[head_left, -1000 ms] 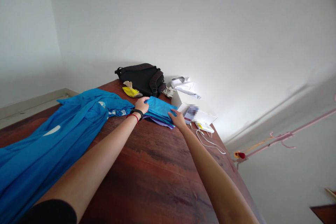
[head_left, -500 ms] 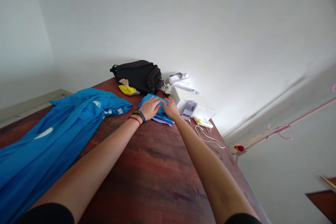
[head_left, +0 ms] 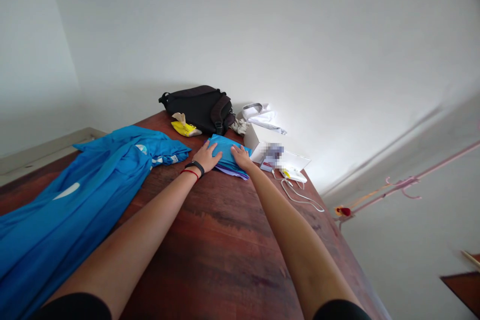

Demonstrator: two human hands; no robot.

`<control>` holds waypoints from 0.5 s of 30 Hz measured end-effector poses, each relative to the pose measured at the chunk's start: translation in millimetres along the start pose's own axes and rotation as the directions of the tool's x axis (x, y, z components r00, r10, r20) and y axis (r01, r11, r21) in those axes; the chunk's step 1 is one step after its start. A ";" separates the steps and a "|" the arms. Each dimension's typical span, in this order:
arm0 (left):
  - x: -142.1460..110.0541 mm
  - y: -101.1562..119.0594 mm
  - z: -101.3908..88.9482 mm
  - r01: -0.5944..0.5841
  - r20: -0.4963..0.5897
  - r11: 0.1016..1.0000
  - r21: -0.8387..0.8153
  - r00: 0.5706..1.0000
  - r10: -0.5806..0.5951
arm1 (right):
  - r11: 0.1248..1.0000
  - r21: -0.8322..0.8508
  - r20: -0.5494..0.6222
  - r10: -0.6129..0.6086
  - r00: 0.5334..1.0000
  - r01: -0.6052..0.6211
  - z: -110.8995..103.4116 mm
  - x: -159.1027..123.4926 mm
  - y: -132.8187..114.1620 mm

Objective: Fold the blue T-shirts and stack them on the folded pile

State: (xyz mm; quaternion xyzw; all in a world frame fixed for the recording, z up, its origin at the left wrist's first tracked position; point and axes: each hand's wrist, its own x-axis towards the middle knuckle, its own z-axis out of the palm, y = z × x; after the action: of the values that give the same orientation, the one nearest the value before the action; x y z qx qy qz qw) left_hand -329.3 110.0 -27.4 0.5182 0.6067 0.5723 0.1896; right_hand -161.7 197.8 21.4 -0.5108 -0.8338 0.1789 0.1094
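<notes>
A small stack of folded blue clothes [head_left: 225, 146], with a purple layer at the bottom, lies on the wooden table. On its left edge rests my left hand [head_left: 207, 156], fingers spread, with a dark band and a red string at the wrist. My right hand [head_left: 242, 157] lies on the stack's right side, also with fingers stretched out. A gap shows the blue top layer between the two hands. To the left, a blue shirt [head_left: 120, 175] is laid out loosely with white marks on it, apart from both hands.
Behind the stack are a black bag [head_left: 198, 110] and a yellow packet [head_left: 183, 128]. At the right stand a white box [head_left: 258, 136], a white cloth [head_left: 262, 115] and a white device [head_left: 294, 175] with a cable [head_left: 300, 201]. A wall rises behind the table [head_left: 202, 260].
My hands have moved apart on the folded stack, the left one sliding towards its left edge. More of the blue top layer shows between them.
</notes>
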 end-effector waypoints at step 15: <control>-4.7 18.3 -7.3 0.101 0.100 0.868 0.485 0.980 -0.170 | 0.969 0.239 -0.157 0.104 0.982 -0.064 16.4 -5.4 30.1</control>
State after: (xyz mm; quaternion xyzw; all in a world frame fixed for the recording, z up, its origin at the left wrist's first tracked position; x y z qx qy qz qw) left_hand -325.9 98.9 -10.8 0.5434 0.7493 0.3526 0.1375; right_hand -140.8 202.4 -5.9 -0.5428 -0.7722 0.2361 0.2308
